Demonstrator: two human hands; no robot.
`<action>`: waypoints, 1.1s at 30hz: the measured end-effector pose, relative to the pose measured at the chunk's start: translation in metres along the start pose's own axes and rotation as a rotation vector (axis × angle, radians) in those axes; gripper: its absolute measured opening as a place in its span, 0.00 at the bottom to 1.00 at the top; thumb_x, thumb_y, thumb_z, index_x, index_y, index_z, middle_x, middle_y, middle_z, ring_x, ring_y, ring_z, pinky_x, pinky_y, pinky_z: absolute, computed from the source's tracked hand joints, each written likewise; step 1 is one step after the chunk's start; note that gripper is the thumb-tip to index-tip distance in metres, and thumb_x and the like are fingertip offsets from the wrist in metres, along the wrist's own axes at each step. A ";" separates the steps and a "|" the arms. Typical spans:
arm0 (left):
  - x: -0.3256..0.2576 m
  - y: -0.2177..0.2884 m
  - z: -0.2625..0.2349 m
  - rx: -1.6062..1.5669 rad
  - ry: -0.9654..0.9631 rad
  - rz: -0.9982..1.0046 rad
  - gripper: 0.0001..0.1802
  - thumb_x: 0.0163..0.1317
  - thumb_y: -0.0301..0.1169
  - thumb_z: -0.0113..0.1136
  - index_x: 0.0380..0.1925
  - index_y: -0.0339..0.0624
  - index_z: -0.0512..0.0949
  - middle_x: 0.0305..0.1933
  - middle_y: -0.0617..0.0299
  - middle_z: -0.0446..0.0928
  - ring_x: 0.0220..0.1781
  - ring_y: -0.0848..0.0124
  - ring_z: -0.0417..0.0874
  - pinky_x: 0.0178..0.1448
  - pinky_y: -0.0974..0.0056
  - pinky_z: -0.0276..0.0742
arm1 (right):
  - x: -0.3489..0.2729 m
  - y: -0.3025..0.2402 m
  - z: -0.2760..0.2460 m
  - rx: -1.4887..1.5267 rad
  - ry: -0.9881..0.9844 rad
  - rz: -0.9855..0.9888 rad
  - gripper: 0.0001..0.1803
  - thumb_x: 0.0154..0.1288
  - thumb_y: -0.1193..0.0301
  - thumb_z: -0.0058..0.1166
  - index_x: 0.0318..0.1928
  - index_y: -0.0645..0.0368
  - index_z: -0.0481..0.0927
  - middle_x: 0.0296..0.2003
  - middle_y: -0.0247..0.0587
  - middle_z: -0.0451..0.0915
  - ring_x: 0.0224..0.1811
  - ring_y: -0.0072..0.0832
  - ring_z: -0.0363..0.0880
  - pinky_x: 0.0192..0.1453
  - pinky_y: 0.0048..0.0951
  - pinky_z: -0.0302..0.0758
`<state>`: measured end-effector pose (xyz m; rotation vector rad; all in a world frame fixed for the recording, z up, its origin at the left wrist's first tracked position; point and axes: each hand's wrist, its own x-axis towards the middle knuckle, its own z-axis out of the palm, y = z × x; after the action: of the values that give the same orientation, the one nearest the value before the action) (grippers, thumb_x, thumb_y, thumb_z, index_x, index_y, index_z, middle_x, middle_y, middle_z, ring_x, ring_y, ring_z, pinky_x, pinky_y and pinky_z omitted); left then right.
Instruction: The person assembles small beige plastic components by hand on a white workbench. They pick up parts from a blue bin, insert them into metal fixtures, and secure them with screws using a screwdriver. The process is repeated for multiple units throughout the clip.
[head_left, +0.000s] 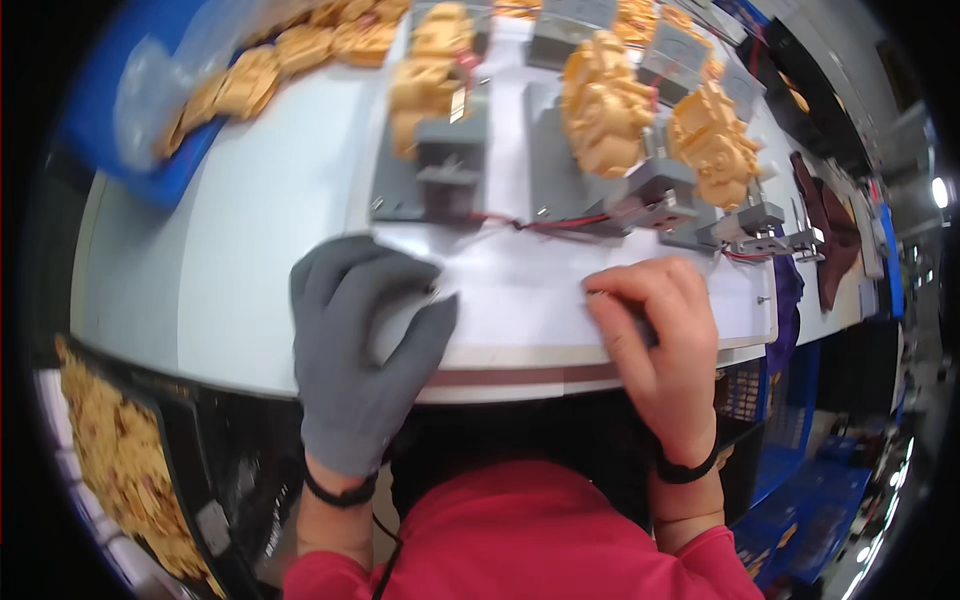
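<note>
My left hand (360, 350) in a grey glove, curled and resting on the white plate (520, 290) at the table's near edge, my bare right hand (655, 335) fisted on the same plate, knuckles down, plate lying flat beneath both.

Your gloved left hand (355, 350) and your bare right hand (655, 345) rest side by side on the near edge of the flat white board (520, 290) on the table (220, 270). Behind the board stand the grey metal fixtures (450, 160), carrying the orange moulded plastic parts (605, 100). A blue tray (150, 150) with more such parts lies far left, and a bin (110, 450) of them sits below the table at your left.
</note>
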<state>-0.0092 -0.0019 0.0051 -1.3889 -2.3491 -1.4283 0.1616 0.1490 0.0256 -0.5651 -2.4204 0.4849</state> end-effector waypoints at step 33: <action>-0.007 0.002 -0.007 -0.138 -0.152 -0.193 0.09 0.50 0.22 0.58 0.34 0.36 0.74 0.47 0.54 0.69 0.57 0.58 0.68 0.67 0.57 0.57 | -0.001 0.007 0.002 -0.039 0.017 -0.032 0.14 0.47 0.69 0.68 0.37 0.50 0.82 0.29 0.26 0.74 0.30 0.25 0.72 0.35 0.29 0.64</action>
<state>-0.0062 -0.0111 0.0072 -1.3797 -2.5868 -1.6159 0.1628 0.1539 0.0206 -0.5447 -2.4239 0.4186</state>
